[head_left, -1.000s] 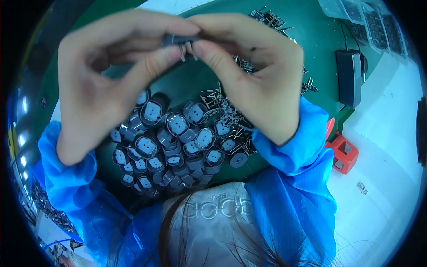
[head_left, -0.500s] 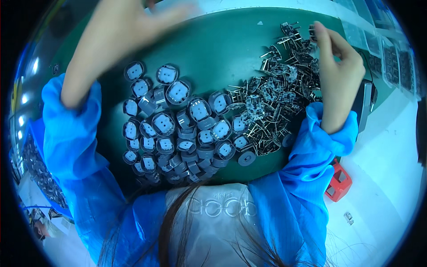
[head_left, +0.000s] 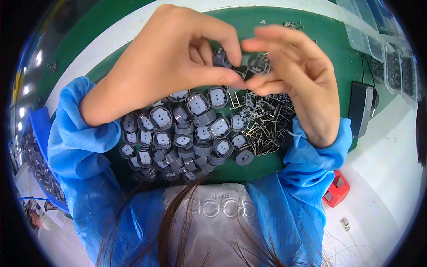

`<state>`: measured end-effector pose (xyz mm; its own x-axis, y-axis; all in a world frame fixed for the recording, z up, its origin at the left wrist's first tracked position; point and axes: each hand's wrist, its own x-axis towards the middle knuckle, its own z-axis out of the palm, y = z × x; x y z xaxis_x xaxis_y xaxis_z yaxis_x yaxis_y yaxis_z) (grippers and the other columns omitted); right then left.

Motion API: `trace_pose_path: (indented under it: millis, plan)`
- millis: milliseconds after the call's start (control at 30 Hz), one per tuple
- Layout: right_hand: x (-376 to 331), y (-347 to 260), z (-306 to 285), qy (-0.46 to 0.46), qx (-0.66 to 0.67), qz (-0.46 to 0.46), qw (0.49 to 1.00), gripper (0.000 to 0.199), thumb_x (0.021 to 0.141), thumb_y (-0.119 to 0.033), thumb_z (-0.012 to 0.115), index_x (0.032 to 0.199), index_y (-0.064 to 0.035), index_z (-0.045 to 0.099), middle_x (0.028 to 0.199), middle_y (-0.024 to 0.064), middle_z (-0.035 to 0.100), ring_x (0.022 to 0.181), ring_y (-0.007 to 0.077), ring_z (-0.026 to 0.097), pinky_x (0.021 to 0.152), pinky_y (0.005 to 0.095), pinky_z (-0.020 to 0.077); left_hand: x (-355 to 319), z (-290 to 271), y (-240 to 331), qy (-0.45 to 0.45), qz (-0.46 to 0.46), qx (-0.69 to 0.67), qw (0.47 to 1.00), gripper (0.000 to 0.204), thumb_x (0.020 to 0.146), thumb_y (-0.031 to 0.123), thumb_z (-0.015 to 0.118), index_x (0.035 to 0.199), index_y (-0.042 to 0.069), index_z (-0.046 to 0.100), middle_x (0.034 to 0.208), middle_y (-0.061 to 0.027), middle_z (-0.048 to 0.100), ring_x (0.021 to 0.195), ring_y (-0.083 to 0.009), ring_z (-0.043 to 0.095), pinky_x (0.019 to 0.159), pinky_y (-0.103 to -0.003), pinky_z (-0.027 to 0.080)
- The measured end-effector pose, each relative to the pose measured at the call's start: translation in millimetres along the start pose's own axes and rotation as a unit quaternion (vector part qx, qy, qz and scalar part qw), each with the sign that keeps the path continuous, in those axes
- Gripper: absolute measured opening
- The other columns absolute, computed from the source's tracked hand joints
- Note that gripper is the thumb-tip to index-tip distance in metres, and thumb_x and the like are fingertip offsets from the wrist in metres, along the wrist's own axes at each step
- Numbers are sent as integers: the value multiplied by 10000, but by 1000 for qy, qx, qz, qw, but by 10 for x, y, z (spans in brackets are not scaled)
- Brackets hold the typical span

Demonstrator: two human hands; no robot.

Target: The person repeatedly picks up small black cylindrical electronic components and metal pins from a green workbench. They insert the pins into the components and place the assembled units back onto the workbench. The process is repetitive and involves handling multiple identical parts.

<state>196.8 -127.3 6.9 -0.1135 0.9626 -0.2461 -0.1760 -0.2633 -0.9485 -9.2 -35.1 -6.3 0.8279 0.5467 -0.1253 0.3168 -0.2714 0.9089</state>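
My left hand point(head_left: 171, 55) is curled at the upper middle, with a small grey round plastic housing point(head_left: 220, 58) gripped in its fingers. Facing it, my right hand point(head_left: 307, 73) pinches a small round circuit board point(head_left: 259, 63), smeared by motion, with thin metal pins pointing toward the housing. A narrow gap seems to separate the two parts. Below my left hand and wrist lies a crowd of grey round housings point(head_left: 198, 104), many with pale inner faces upward. Under my right hand spreads a heap of circuit boards point(head_left: 269, 118) with long pins, partly hidden by that hand.
A green mat point(head_left: 318, 26) covers the work surface. A grey disc point(head_left: 244, 157) lies by the boards. On the right are a black device point(head_left: 359, 104), clear plastic trays point(head_left: 367, 40) and a red plastic holder point(head_left: 337, 189). A filled blue bin point(head_left: 41, 122) stands left.
My left hand has come from the upper left to the middle and now holds a housing. The right hand has moved left from the far side of the heap, carrying a board.
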Motion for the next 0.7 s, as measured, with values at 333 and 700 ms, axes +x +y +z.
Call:
trace_pose_path:
  millis: [333,700]
  plan:
    - [-21,18,-9,56,-47,-82,994,305,978,-118,509,1198,72,603,1197,192,634,985,190,648,873,295,513,28,-41,94,-31,-56,-238,969,275,922,154,652,1120,-32,606,961,-104,685,802,-92,662,666,-165,497]
    - [-22,20,59,95,-129,-120,980,222,941,-99,600,1117,29,640,1140,180,674,1030,171,634,922,288,466,46,-22,5,-2,-104,-411,906,374,964,272,582,1150,-53,586,1103,-161,650,915,-169,690,813,-209,571]
